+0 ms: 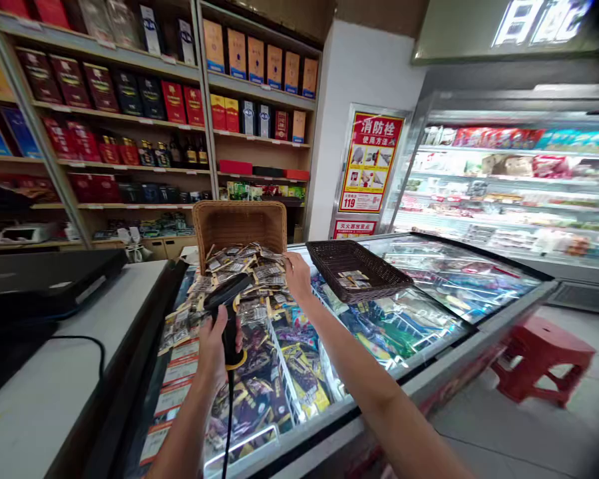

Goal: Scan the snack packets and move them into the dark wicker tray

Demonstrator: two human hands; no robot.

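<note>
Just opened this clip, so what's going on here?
A person's left hand grips a black corded handheld scanner in front of a pile of small packets. The right hand is at the pile's right edge; whether its fingers grip a packet is hard to tell. The pile spreads from a tipped tan wicker basket onto a glass-topped freezer. To the right, a dark woven tray holds a few packets.
</note>
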